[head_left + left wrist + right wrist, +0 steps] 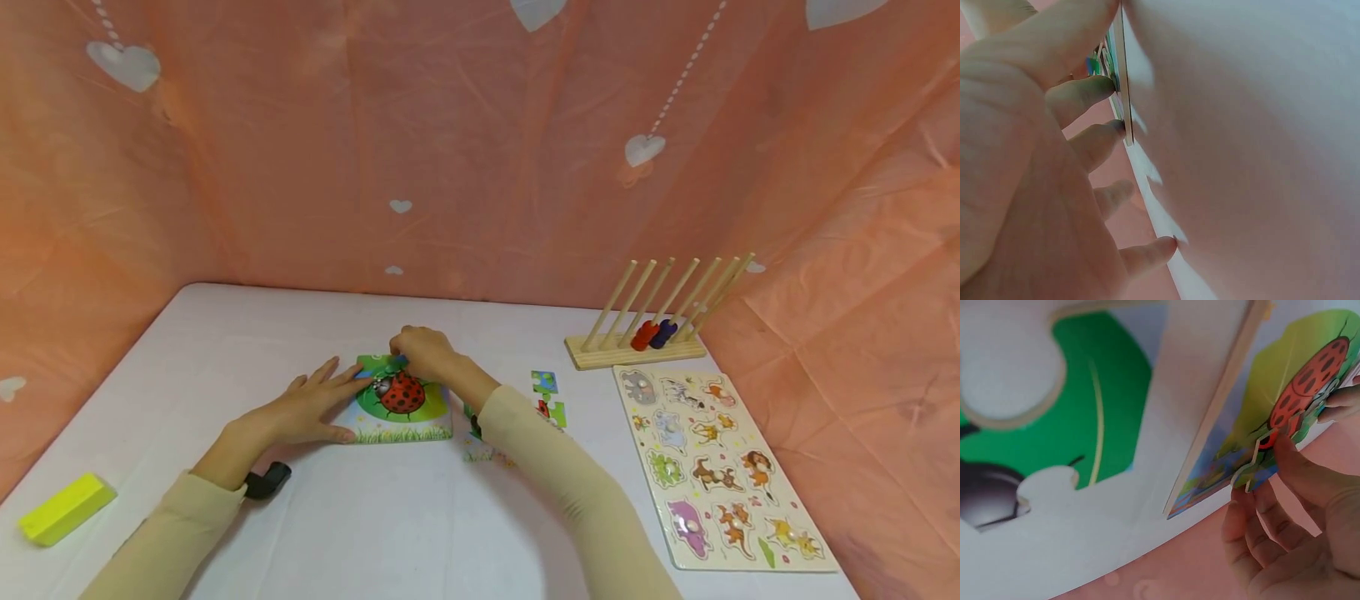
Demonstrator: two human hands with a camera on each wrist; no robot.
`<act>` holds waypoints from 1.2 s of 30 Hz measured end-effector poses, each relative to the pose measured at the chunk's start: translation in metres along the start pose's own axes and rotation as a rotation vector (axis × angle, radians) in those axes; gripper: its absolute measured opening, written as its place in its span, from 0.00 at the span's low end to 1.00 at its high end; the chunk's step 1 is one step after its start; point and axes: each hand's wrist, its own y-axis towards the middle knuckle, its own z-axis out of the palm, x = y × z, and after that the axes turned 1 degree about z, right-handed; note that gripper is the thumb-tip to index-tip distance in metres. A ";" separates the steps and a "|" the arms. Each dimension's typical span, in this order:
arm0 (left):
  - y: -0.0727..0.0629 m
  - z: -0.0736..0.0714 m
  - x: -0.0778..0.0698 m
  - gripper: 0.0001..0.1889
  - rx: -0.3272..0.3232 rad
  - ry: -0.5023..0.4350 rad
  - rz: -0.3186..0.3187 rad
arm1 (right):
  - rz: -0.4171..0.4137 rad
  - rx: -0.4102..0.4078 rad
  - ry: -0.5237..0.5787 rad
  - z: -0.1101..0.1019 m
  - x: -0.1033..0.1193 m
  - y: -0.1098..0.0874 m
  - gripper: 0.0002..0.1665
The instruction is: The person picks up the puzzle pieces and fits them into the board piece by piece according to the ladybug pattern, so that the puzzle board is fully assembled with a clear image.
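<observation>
The right hand (pixel 429 352) pinches a puzzle piece (pixel 1264 474) between thumb and fingers over the ladybird board's (pixel 432 407) far part; the left hand (pixel 300 408), fingers spread, touches its left side. Right of the ladybird board, an animal board (pixel 723 558) holds animal shapes (pixel 686 528); a rod stand (pixel 600 357) carries beads (pixel 644 337).

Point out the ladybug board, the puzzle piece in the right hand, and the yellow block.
Ladybug board (pixel 402 396), head view: ladybug's red back.
Puzzle piece (pixel 1264 464), right wrist view: printed face.
Yellow block (pixel 64 505), head view: top.
</observation>
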 end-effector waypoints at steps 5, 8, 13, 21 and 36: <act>-0.001 0.000 0.001 0.46 -0.006 0.000 -0.001 | 0.004 0.005 0.015 -0.001 0.003 0.001 0.20; -0.001 0.001 0.002 0.46 -0.004 0.003 -0.002 | -0.003 0.002 0.035 0.000 0.003 0.002 0.18; -0.001 0.002 0.002 0.46 -0.001 0.001 -0.006 | -0.012 0.002 0.049 0.000 0.005 0.002 0.16; -0.001 0.001 0.002 0.46 -0.004 0.010 -0.003 | 0.000 0.012 0.036 0.000 0.007 0.002 0.18; -0.001 0.002 0.002 0.46 -0.008 0.014 -0.002 | -0.072 -0.023 0.044 0.000 -0.002 -0.012 0.21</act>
